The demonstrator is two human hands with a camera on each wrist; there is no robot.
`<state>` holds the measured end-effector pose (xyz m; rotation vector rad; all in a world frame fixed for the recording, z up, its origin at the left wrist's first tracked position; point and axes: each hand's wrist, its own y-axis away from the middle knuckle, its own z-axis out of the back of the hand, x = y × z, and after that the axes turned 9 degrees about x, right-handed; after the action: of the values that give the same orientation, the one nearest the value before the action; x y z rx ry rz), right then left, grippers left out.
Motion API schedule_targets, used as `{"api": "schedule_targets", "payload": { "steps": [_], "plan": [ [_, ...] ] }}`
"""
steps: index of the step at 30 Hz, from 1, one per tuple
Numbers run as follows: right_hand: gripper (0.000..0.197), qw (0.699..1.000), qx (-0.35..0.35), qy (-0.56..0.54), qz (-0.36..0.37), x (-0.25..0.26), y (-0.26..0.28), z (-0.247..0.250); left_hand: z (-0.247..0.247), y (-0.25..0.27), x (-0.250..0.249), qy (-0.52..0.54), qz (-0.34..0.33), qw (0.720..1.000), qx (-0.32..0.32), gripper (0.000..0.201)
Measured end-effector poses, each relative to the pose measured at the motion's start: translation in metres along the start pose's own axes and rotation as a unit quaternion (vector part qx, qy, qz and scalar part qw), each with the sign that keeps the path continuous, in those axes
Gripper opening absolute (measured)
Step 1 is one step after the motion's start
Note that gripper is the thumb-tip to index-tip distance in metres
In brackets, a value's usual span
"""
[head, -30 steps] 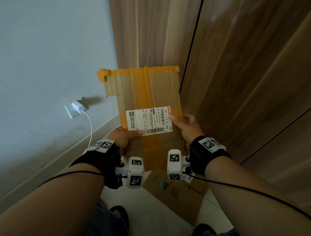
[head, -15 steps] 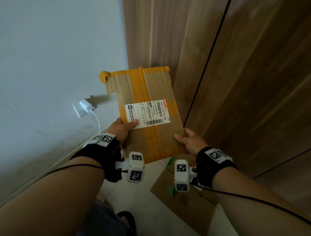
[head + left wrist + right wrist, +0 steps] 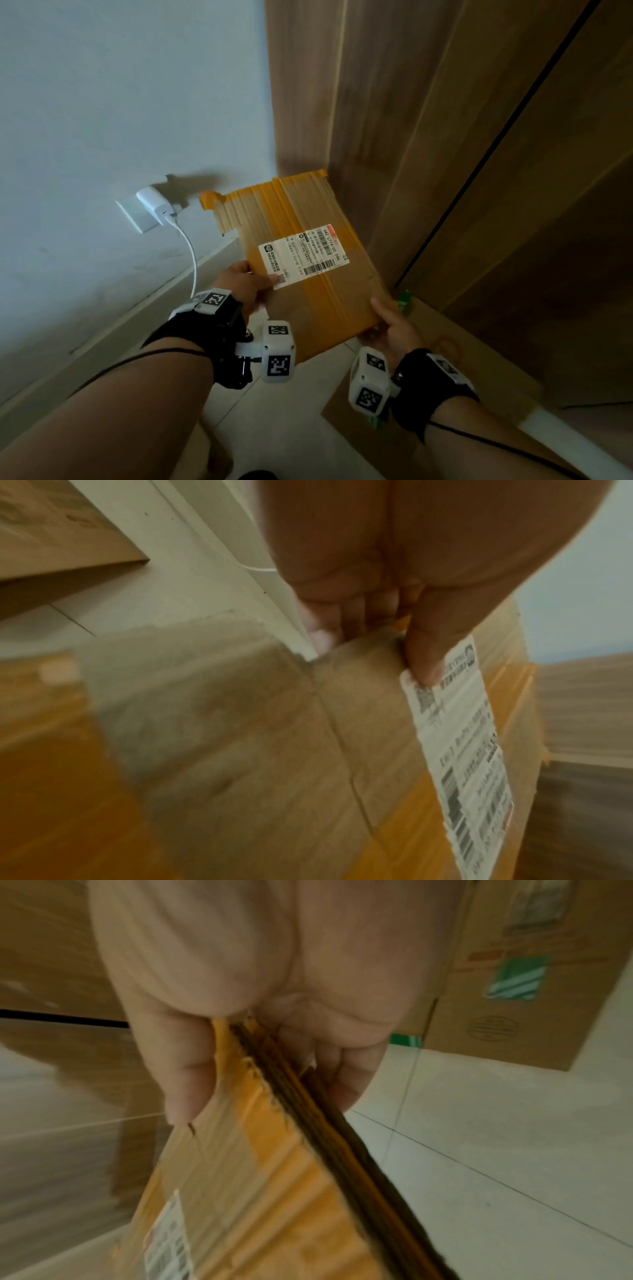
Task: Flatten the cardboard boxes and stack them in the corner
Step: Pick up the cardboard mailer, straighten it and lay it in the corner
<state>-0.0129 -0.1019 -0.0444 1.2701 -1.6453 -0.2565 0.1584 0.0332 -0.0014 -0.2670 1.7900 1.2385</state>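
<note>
Our left hand pinches the box at its label — thumb on top. The flattened box tilts above the floor near the corner; our right hand grips its lower right edge.

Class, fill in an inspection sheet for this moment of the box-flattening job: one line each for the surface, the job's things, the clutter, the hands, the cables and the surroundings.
Surface: pale tiled floor, partly covered by cardboard.
Job's things: flattened taped box with a white shipping label, held in the air near the corner; second flattened box lying on the floor by the wooden panels.
Clutter: nothing seen.
Hands: left hand grips the box's left edge, thumb on the label; right hand pinches its lower right corner.
Cables: white charger in a wall socket, its white cable hanging down the wall.
Surroundings: pale wall with skirting on the left, wooden panels on the right.
</note>
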Motion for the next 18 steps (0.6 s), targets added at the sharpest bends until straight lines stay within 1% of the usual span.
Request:
{"api": "schedule_targets", "payload": {
  "steps": [3, 6, 8, 10, 12, 15, 16, 18],
  "plan": [
    [0.033, 0.999, -0.014, 0.004, -0.041, -0.024, -0.025, 0.004, 0.000, -0.035, 0.024, 0.008, 0.035, 0.999, -0.012, 0.038],
    [0.034, 0.995, -0.030, 0.054, -0.073, -0.038, -0.055, 0.010, 0.000, -0.066, 0.041, 0.018, 0.070, 0.997, -0.025, 0.041],
    [0.028, 0.991, -0.047, 0.095, -0.081, -0.043, -0.076, 0.014, 0.001, -0.086, 0.051, 0.007, 0.087, 0.996, -0.035, 0.037],
    [0.016, 0.989, -0.059, 0.110, -0.081, -0.046, -0.093, 0.017, 0.003, -0.099, 0.059, -0.037, 0.104, 0.993, -0.041, 0.032],
    [0.012, 0.986, -0.069, 0.128, -0.076, -0.049, -0.113, 0.021, 0.007, -0.112, 0.067, -0.080, 0.117, 0.989, -0.046, 0.040],
    [0.020, 0.980, -0.089, 0.165, -0.069, -0.057, -0.143, 0.024, 0.018, -0.126, 0.077, -0.083, 0.140, 0.985, -0.061, 0.065],
    [0.022, 0.978, -0.097, 0.172, -0.069, -0.060, -0.152, 0.025, 0.023, -0.128, 0.080, -0.080, 0.141, 0.985, -0.065, 0.067],
    [0.026, 0.971, -0.114, 0.200, -0.068, -0.066, -0.169, 0.025, 0.031, -0.132, 0.089, -0.090, 0.147, 0.983, -0.065, 0.060]
  ]
}}
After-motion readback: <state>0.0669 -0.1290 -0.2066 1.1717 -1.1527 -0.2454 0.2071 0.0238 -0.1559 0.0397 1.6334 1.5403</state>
